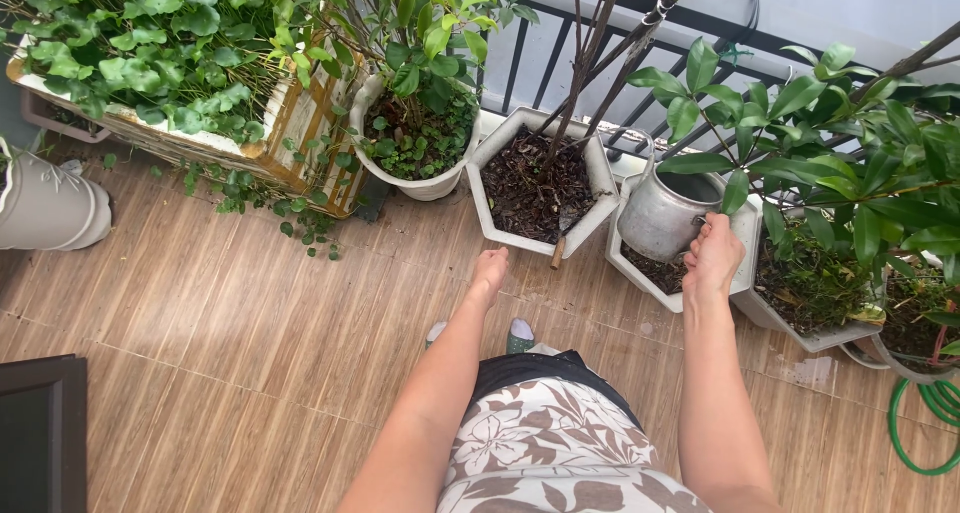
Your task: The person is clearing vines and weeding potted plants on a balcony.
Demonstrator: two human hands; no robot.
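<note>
Gripping the handle of a dull silver metal watering pot, the right hand is closed tight around it, holding the pot tilted over the white hexagonal planter of dark soil. Left of that planter, the left hand hangs empty, fingers loosely together. Tilting further could likely spill water onto the wood-look floor tiles.
</note>
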